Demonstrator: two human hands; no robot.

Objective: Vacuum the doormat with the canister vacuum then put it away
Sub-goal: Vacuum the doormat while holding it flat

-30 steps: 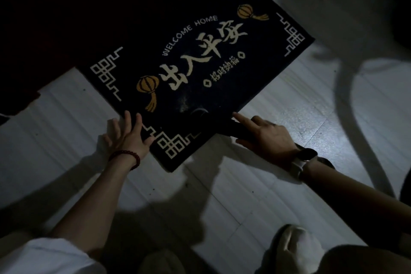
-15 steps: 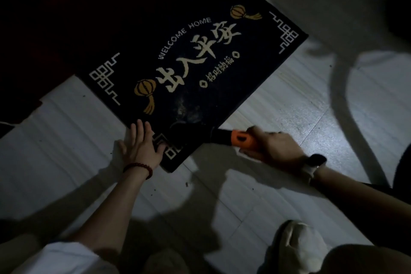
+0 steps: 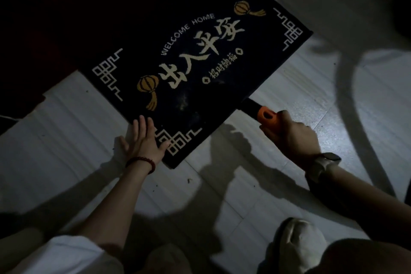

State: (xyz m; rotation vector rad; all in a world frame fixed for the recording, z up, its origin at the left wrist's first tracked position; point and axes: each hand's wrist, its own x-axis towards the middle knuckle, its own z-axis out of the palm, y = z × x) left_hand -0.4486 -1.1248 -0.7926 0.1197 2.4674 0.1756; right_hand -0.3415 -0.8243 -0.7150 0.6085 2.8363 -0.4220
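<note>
A dark doormat with white lettering and orange lanterns lies tilted on the pale floor. My left hand rests flat on its near left edge, fingers straight. My right hand grips the vacuum wand at its orange collar. The wand's black tube reaches onto the mat's near right edge, and its tip is lost against the dark pile. The canister itself is out of view.
A dark hose curves across the floor at the right. A dark red surface borders the mat at the upper left. My pale slipper is at the bottom right. Small crumbs dot the floor tiles.
The wand has slid to the right along the mat's near edge, and my right hand moved right with it. My left hand has stayed flat on the mat's corner.
</note>
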